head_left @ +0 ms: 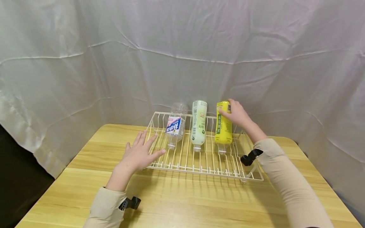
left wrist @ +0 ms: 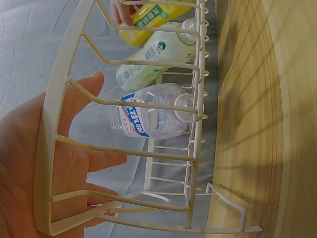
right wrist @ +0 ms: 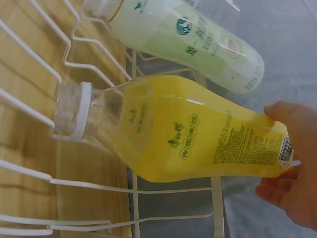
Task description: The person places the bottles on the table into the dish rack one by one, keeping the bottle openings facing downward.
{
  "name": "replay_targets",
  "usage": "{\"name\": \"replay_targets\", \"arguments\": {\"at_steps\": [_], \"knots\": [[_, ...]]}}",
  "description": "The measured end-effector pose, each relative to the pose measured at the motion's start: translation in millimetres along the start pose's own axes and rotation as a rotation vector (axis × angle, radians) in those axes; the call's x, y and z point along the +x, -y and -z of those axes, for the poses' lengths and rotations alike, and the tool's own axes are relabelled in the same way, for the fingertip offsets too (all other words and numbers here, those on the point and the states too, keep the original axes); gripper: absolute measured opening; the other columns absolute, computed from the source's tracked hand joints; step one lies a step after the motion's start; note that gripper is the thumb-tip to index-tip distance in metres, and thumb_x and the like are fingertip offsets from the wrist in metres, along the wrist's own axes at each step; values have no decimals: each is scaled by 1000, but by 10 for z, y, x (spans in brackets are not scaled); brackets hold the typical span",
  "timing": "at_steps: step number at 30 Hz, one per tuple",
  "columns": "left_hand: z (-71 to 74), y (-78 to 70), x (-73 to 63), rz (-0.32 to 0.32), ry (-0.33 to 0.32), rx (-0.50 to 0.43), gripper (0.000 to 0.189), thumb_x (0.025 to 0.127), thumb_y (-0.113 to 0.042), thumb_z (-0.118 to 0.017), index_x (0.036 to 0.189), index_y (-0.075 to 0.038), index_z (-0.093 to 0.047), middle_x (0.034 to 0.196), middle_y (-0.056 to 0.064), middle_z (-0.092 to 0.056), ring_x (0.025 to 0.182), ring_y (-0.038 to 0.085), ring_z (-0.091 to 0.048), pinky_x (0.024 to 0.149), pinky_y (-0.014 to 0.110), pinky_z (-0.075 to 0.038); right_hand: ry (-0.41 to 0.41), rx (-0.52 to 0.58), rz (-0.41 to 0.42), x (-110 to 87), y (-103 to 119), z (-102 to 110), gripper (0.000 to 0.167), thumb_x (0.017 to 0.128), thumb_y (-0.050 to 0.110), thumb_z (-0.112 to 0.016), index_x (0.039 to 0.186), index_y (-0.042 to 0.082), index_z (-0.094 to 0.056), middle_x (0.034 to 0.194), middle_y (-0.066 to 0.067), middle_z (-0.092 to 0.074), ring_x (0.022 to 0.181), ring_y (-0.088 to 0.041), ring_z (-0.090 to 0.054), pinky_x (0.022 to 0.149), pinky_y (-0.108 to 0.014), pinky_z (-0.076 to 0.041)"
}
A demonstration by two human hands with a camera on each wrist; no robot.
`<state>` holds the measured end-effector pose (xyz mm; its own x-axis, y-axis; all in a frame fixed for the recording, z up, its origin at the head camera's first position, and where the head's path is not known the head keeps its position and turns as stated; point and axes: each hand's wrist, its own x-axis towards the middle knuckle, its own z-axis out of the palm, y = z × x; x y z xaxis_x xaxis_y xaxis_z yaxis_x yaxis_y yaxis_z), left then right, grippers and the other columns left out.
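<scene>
My right hand (head_left: 239,114) grips a yellow-labelled plastic bottle (right wrist: 183,129) near its base. The bottle leans neck-down in a white wire dish rack (head_left: 199,169), its clear neck among the wires. A pale green bottle (head_left: 198,123) stands neck-down just left of it. Further left is a clear bottle (head_left: 175,126) with a blue, white and pink label, also neck-down. Over the rack's left end my left hand (head_left: 138,154) is spread with straight fingers and holds nothing. In the left wrist view, this hand (left wrist: 69,148) shows behind the rack's wires.
The rack stands on a light wooden table (head_left: 85,177). Grey curtains (head_left: 182,53) hang close behind the table and at both sides. A dark area (head_left: 20,177) shows beyond the curtain at lower left. Black wrist cameras are strapped to both sleeves.
</scene>
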<state>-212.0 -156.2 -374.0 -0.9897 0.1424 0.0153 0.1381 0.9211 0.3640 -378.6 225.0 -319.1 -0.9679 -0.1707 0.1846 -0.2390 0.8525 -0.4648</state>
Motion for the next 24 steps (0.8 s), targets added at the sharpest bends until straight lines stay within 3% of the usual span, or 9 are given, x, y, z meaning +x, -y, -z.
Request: {"name": "replay_targets", "arguments": {"at_steps": [5,12,24], "knots": [[-1,1,-3,-1,-3,5,88,87,-80,-34,156,-28,-21,165,13,3,152,37,5,111,75,0,11,-70,13,9,-4,-45,84,96,45,-53,153,-2,-15,150,-34,-28,133,-49,-36,110,-63,-35],[-2,-3,-2,-5,-9,15,90,85,-83,-31,156,-28,-22,165,13,3,152,37,3,111,75,-1,48,-138,35,-20,18,-33,89,96,46,-55,156,0,-6,159,-30,-13,145,-49,-17,118,-62,-20],[-6,-9,-3,-4,-16,12,84,88,-77,-37,156,-28,-22,165,13,2,153,36,2,111,75,-1,82,-174,61,-14,-2,5,93,96,51,-53,156,2,-2,162,-26,-7,148,-47,-11,120,-61,-14]]}}
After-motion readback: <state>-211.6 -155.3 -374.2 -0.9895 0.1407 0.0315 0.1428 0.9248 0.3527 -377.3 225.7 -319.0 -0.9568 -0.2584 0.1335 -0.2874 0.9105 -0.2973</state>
